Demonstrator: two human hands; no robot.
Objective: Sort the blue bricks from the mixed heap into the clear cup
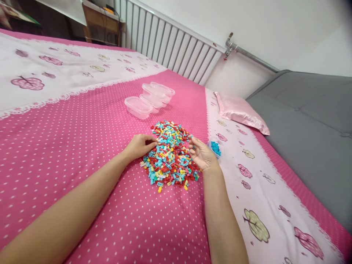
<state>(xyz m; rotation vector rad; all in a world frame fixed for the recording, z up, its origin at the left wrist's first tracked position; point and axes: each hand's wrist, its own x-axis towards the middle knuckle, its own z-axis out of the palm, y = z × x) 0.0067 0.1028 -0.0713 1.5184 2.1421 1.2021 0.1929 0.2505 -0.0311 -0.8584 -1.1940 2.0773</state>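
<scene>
A heap of small plastic bricks (pixel 171 154) in red, blue, yellow and pink lies on the pink dotted bedspread (pixel 82 146). My left hand (pixel 139 146) rests at the heap's left edge, fingers curled and pinched together on something I cannot make out. My right hand (pixel 201 154) lies at the heap's right edge, palm turned up, fingers loosely curled with small blue pieces in it. Just right of that hand stands a small clear container (pixel 216 148) holding blue bricks.
Three empty clear plastic containers (pixel 148 99) sit beyond the heap. A pink satin pillow (pixel 240 112) lies at the right, by a grey padded headboard (pixel 310 124). A white radiator (pixel 170 44) and a wooden table (pixel 100 22) stand behind the bed.
</scene>
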